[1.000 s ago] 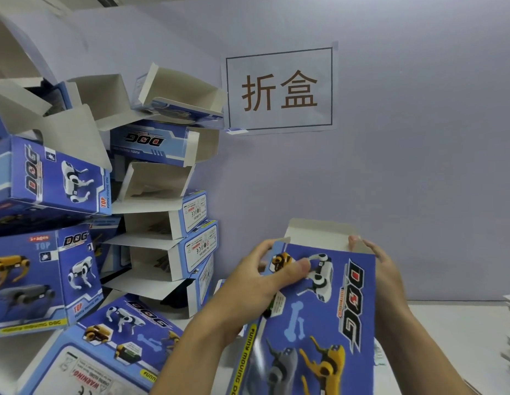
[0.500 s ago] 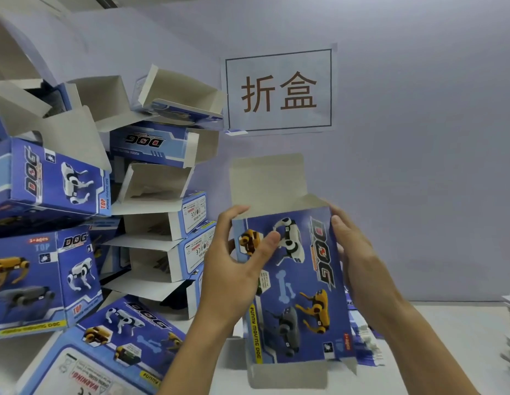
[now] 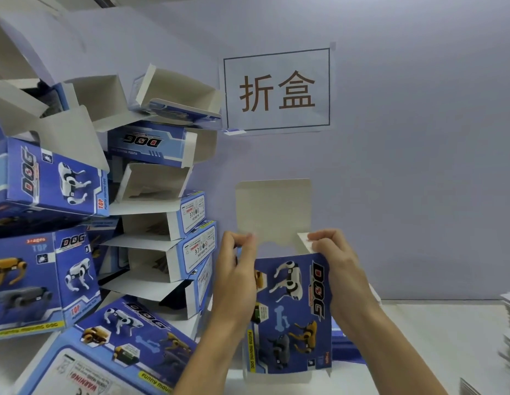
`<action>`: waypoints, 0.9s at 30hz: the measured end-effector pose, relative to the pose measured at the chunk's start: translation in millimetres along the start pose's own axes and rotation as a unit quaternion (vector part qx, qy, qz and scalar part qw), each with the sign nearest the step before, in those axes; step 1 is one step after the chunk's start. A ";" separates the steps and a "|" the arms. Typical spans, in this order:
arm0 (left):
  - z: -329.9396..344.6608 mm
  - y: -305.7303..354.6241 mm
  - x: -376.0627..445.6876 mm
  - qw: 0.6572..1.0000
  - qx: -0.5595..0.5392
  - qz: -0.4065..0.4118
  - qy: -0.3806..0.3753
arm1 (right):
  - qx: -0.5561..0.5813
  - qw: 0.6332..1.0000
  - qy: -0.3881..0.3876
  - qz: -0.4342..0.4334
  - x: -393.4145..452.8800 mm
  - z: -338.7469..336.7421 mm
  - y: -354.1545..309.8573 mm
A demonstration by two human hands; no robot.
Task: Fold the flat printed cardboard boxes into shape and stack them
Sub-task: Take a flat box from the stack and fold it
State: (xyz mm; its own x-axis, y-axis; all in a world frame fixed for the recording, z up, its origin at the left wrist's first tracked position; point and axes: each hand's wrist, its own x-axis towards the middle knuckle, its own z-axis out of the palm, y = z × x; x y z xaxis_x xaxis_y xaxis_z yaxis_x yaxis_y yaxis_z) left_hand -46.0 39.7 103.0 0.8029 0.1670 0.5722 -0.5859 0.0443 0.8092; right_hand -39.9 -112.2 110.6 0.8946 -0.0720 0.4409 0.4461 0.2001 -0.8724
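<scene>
Two bare hands hold our blue printed cardboard dog box upright above the white tabletop, in front of the pale wall. Our left hand pinches the small side flap at the box's upper left corner, and our right hand pinches the matching white side flap at the upper right. Between and above the two grips the plain top flap stands up, uncreased. Left of the left hand, the leaning stack of folded blue boxes crowds close, its open flaps jutting toward us. Right of the right hand the table lies bare up to a pile of flat white sheets, cut off at the frame's edge. The box's far side and left panel are hidden behind our hands.
</scene>
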 end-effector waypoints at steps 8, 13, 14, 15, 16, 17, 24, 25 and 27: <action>-1.1 2.7 6.8 0.997 -0.065 -0.026 0.022 | -0.017 0.999 -0.037 0.004 0.0 2.0 -3.2; -1.6 3.9 6.4 0.997 -0.058 0.018 0.043 | 0.033 0.999 -0.037 0.012 -2.4 2.6 -2.2; -2.2 3.8 4.5 0.996 -0.075 0.021 0.047 | 0.047 0.998 -0.038 0.013 -2.6 3.3 -1.6; -3.0 3.7 3.2 0.994 -0.088 0.031 0.052 | 0.062 0.997 -0.041 0.015 -3.3 3.7 -0.9; -4.1 4.2 2.1 0.993 -0.098 0.045 0.055 | 0.082 0.995 -0.050 0.019 -3.9 2.7 0.7; -5.1 4.3 1.8 0.990 -0.113 0.053 0.058 | 0.103 0.993 -0.060 0.024 -4.6 1.8 1.6; -4.7 -0.1 -0.6 0.996 -0.065 0.064 -0.014 | 0.051 0.992 -0.111 -0.002 -8.7 2.1 3.9; -5.1 -1.7 -1.0 0.996 -0.059 0.067 -0.024 | 0.045 0.992 -0.114 -0.002 -8.2 1.7 4.4; -6.1 -1.2 -2.2 0.995 -0.057 0.065 -0.040 | 0.044 0.992 -0.118 -0.006 -7.1 0.2 4.4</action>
State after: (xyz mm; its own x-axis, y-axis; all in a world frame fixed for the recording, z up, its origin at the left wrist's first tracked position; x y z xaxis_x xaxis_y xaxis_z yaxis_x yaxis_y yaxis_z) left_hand -47.8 45.3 99.9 0.7223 0.1005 0.6842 -0.6911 0.1401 0.7090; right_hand -44.3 -110.6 103.6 0.8542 0.1529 0.4969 0.4429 0.2865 -0.8495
